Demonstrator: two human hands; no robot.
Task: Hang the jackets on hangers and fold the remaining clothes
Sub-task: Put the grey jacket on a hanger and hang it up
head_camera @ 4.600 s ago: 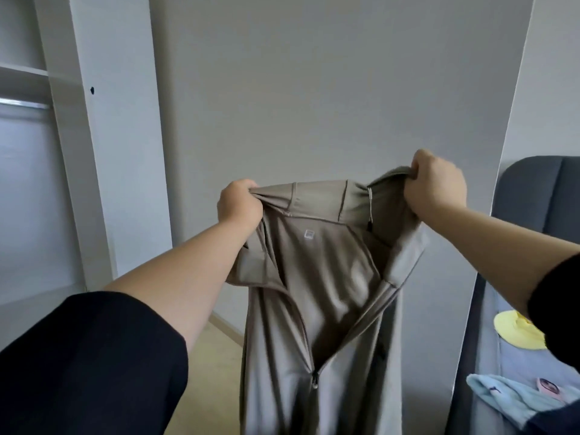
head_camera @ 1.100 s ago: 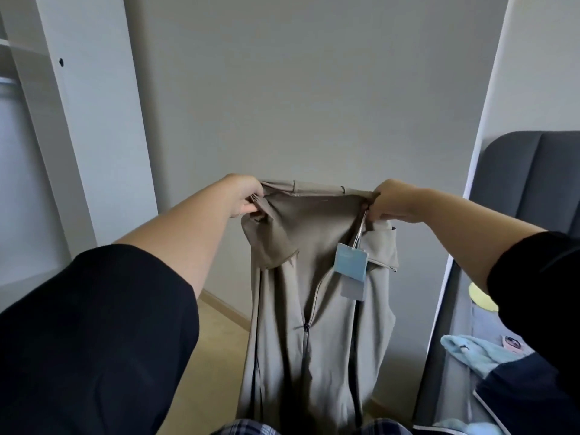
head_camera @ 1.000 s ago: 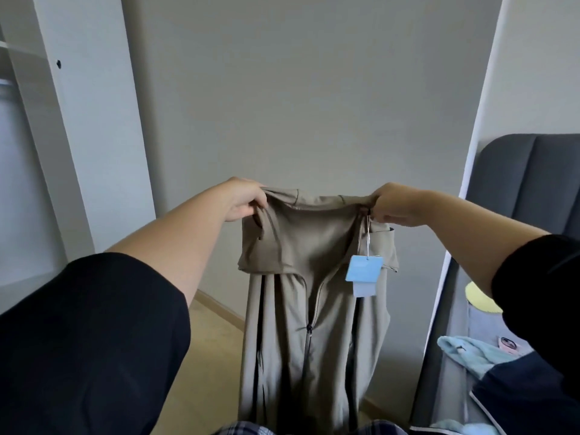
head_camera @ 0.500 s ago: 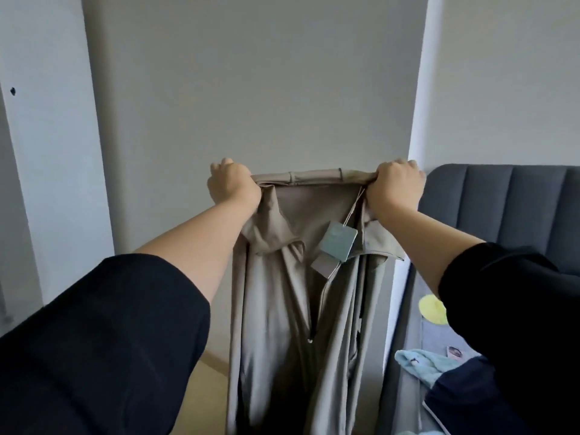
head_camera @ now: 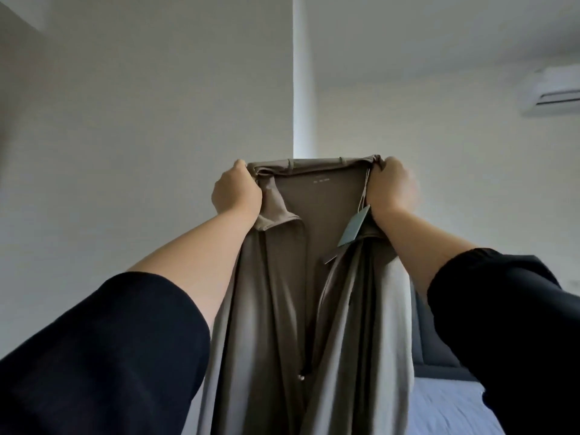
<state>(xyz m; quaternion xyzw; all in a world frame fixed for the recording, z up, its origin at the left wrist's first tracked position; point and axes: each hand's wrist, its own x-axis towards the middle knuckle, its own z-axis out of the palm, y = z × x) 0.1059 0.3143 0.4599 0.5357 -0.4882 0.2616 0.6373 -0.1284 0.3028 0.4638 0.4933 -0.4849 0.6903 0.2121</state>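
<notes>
Here both hands, left and right, grip the jacket hanging between.

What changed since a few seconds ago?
The jacket was raised higher; the view swung right and up, and an air conditioner now shows. The left hand and right hand still grip its top edge; the blue tag still hangs beside the right hand.

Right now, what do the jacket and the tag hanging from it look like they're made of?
The jacket looks like thin, smooth taupe fabric, probably a lightweight synthetic or blend: it drapes in long soft folds with a faint sheen. The tag looks like stiff pale-blue card with a matte finish: it stays flat and rectangular. The exact fibre cannot be told.
</notes>
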